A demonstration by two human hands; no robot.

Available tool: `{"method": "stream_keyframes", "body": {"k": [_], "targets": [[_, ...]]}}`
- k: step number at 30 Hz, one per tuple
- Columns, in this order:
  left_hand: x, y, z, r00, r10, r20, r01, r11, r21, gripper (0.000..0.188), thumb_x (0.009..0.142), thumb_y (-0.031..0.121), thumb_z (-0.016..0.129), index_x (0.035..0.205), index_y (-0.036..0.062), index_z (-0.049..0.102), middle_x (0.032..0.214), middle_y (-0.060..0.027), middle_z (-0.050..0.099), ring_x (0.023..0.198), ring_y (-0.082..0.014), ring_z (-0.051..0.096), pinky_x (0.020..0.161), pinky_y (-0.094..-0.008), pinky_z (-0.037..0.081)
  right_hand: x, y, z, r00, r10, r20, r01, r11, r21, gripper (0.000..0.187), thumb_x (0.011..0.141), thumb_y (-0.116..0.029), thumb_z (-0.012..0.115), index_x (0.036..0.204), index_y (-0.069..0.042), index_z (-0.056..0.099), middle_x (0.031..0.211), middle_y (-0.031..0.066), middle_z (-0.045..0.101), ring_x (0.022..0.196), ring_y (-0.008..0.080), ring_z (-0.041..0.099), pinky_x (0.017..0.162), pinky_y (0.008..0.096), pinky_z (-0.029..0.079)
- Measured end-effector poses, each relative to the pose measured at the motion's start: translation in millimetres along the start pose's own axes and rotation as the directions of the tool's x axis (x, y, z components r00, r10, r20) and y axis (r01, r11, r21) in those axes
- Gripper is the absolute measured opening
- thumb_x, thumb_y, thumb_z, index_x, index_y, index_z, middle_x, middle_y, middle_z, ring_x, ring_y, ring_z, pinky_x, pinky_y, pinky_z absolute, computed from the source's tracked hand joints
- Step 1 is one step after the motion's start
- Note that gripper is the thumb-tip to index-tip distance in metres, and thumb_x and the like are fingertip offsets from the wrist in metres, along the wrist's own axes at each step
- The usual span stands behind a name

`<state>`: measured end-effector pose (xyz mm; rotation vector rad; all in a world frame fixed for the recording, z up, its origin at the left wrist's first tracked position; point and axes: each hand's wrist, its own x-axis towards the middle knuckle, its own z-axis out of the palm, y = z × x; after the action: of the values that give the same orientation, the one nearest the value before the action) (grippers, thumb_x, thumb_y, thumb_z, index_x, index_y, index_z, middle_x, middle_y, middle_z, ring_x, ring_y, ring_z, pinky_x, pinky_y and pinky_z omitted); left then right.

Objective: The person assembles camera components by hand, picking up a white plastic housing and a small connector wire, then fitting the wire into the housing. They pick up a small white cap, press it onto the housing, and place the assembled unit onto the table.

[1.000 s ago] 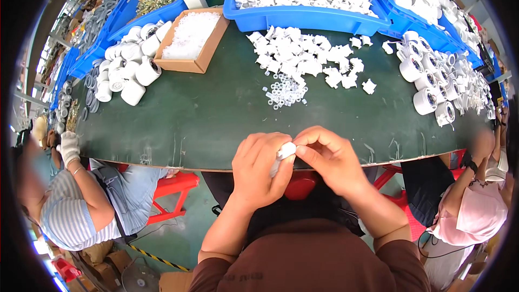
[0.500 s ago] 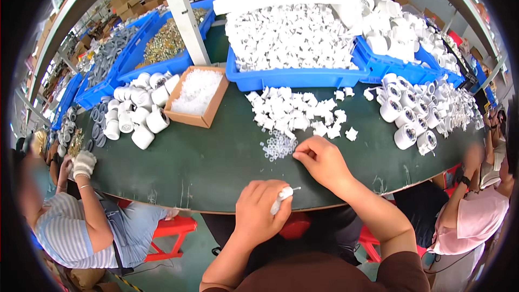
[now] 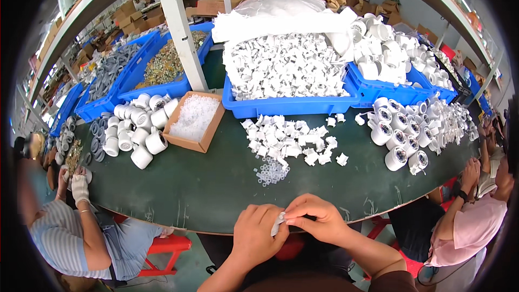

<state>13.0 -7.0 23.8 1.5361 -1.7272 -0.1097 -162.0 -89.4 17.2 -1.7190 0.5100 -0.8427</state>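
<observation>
Just over the table's near edge, my left hand is closed around a small white plastic part. Thumb and forefinger pinched together, my right hand meets the tip of that part; whatever is between these fingers is too small to make out. Beyond my hands lies a small pile of translucent plastic rings. Right behind it spreads a heap of white plastic pieces.
Blue bins line the table's far side, the middle one full of white pieces. A cardboard box of translucent bits stands left, beside white cylindrical housings. More housings sit right. Co-workers sit on both sides. A white post rises behind.
My right hand has come back from the pile of rings to the white part in my left hand. The whole view has shifted, so the table sits lower in it.
</observation>
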Motion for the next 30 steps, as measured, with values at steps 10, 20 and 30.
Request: {"method": "stream_keyframes", "body": {"k": [10,20,30], "targets": [[-2.0,-1.9,5.8,0.998,0.009,-0.054,-0.009,1.000,0.007,0.024,0.075,0.009,0.075,0.095,0.0074,0.061,0.093,-0.0091,0.066,0.082,-0.0317,0.063,0.071,-0.0405,0.050,6.7,5.1,-1.1,0.973,0.222,0.065,-0.231,0.941,0.246,0.013,0.095,-0.003,0.070,0.109,-0.002,0.072,0.109,0.0087,0.070,0.103,0.0150,0.065,0.090,0.0296,0.053],[-1.7,-4.5,4.3,1.000,0.023,-0.009,-0.023,1.000,0.002,0.030,0.073,0.010,0.076,0.095,0.0068,0.056,0.093,-0.0107,0.063,0.082,-0.0330,0.063,0.069,-0.0423,0.050,15.4,7.1,-5.5,0.908,0.357,0.221,-0.407,0.875,0.262,0.014,0.098,-0.011,0.069,0.108,-0.001,0.071,0.103,0.0035,0.071,0.096,0.0087,0.065,0.084,0.0237,0.052],[-6.8,1.1,15.5,0.997,-0.014,-0.073,0.015,1.000,0.023,0.036,0.072,0.009,0.079,0.099,0.0073,0.055,0.097,-0.0105,0.063,0.086,-0.0328,0.063,0.073,-0.0425,0.050,8.0,8.4,19.3,0.859,0.507,0.068,-0.491,0.782,0.383,0.008,0.097,-0.005,0.067,0.101,-0.002,0.062,0.103,0.0076,0.069,0.091,0.0102,0.064,0.084,0.0266,0.054]]}}
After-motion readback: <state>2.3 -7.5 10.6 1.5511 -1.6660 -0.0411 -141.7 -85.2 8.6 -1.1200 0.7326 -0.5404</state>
